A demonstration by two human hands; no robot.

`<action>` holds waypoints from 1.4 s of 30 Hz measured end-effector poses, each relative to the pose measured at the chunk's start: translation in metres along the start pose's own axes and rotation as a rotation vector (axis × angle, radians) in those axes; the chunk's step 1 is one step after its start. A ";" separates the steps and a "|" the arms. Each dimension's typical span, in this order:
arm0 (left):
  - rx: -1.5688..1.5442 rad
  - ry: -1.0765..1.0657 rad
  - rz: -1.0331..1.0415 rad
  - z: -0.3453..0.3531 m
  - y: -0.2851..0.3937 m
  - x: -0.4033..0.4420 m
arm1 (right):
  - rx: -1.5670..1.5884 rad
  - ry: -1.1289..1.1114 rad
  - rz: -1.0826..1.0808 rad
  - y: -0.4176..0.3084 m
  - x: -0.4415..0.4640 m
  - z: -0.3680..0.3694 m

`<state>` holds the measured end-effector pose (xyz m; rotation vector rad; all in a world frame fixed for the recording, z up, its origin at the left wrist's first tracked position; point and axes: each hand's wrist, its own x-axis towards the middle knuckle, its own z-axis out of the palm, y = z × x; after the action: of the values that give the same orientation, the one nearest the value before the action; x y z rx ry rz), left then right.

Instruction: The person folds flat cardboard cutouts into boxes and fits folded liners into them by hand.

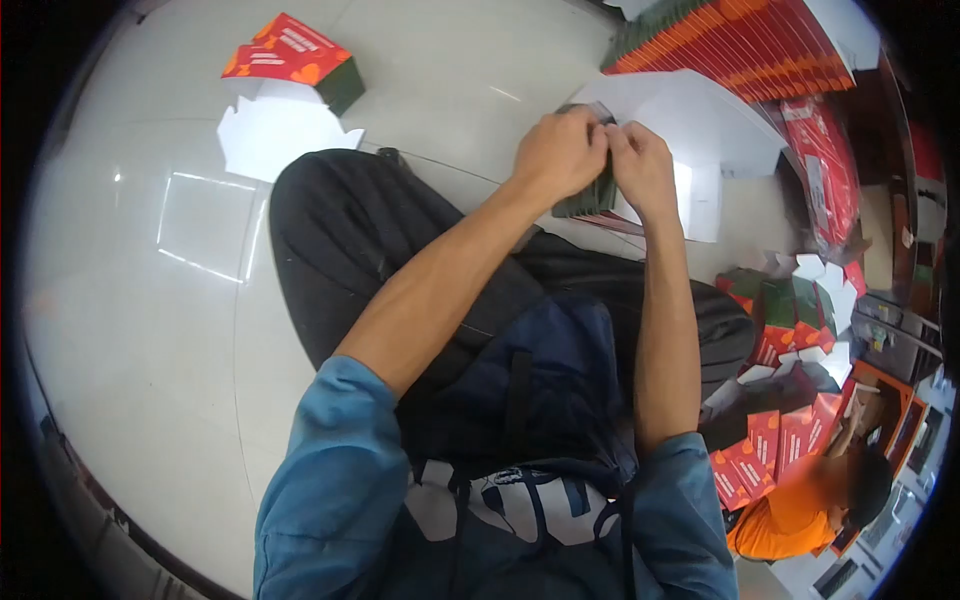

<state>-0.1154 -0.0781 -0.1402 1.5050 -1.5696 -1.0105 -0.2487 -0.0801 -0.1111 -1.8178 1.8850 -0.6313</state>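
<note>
Both of my hands are close together at the upper middle, over a dark green and white piece of printed card (pixel 700 125). My left hand (pixel 565 152) has its fingers bent and pressed together at the card's dark upper edge. Beside it, my right hand (pixel 643 170) pinches at the same spot, its thumb nearly touching the left fingers. Something small and dark shows between the fingertips, too small to make out. The card's white inner side spreads out to the right of my hands, and a dark green ribbed part hangs below them.
A red and green box (pixel 292 52) with white flaps lies on the floor at upper left. Stacked flat cards (pixel 740 45) fan out at upper right, near a red plastic-wrapped pack (pixel 822 170). Several folded boxes (pixel 780 440) and a person in orange (pixel 790 515) are at lower right.
</note>
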 end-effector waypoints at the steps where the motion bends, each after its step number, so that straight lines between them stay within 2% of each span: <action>1: 0.010 0.014 0.002 -0.005 0.004 -0.002 | -0.019 0.032 -0.008 -0.002 -0.004 0.003; 5: 0.110 -0.110 -0.065 -0.028 0.019 -0.009 | -0.080 0.043 -0.005 -0.003 -0.016 0.018; 6: 0.187 -0.107 -0.062 -0.031 0.015 -0.007 | -0.103 0.028 0.000 -0.008 -0.016 0.017; 9: 0.066 -0.036 -0.101 -0.084 0.020 0.001 | -0.174 0.014 0.001 -0.007 -0.013 0.018; 11: -0.100 0.597 0.098 -0.113 -0.003 0.022 | -0.166 0.022 -0.022 -0.006 -0.016 0.019; 12: -0.254 0.819 0.003 -0.141 -0.004 0.030 | -0.161 0.030 -0.040 -0.006 -0.016 0.019; 15: -0.913 1.235 -0.323 -0.229 -0.010 0.037 | -0.123 0.007 -0.042 -0.005 -0.016 0.018; 17: -0.995 1.287 -0.493 -0.269 -0.045 0.042 | -0.131 0.000 -0.050 -0.005 -0.021 0.016; 19: -1.034 0.766 -0.481 -0.294 -0.150 0.055 | -0.126 0.028 -0.067 -0.008 -0.027 0.014; 21: -0.857 0.720 -0.606 -0.283 -0.153 0.036 | -0.115 0.090 -0.087 -0.008 -0.035 0.010; 24: -0.487 0.693 -0.429 -0.275 -0.139 0.017 | 0.053 0.237 -0.178 0.000 -0.040 0.002; 27: 0.015 0.722 -0.247 -0.291 -0.135 0.013 | 0.103 0.293 -0.173 0.003 -0.039 -0.008; 29: -0.239 0.752 -0.310 -0.301 -0.125 0.006 | 0.125 0.317 -0.199 0.008 -0.038 -0.004; 31: -0.233 0.770 -0.198 -0.315 -0.109 0.001 | 0.153 0.328 -0.227 0.005 -0.034 -0.003; 33: -0.154 0.790 -0.179 -0.323 -0.098 -0.001 | 0.171 0.309 -0.233 0.002 -0.039 -0.003; 35: -0.024 0.824 -0.057 -0.345 -0.093 0.000 | 0.188 0.375 -0.291 0.002 -0.037 -0.001; 36: -0.060 0.841 -0.007 -0.346 -0.065 -0.011 | 0.193 0.406 -0.318 0.003 -0.038 0.000; 37: -0.092 0.869 0.050 -0.358 -0.059 -0.010 | 0.208 0.356 -0.255 -0.001 -0.040 -0.005; 39: -0.523 0.891 0.015 -0.373 -0.042 -0.018 | 0.240 0.246 -0.133 -0.016 -0.048 -0.021; 42: -0.923 0.849 0.072 -0.395 -0.039 -0.032 | 0.148 -0.013 -0.169 -0.047 -0.065 -0.053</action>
<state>0.2597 -0.0683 -0.0063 0.9685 -0.4274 -0.7217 -0.2412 -0.0152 -0.0403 -1.8921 1.6416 -0.7923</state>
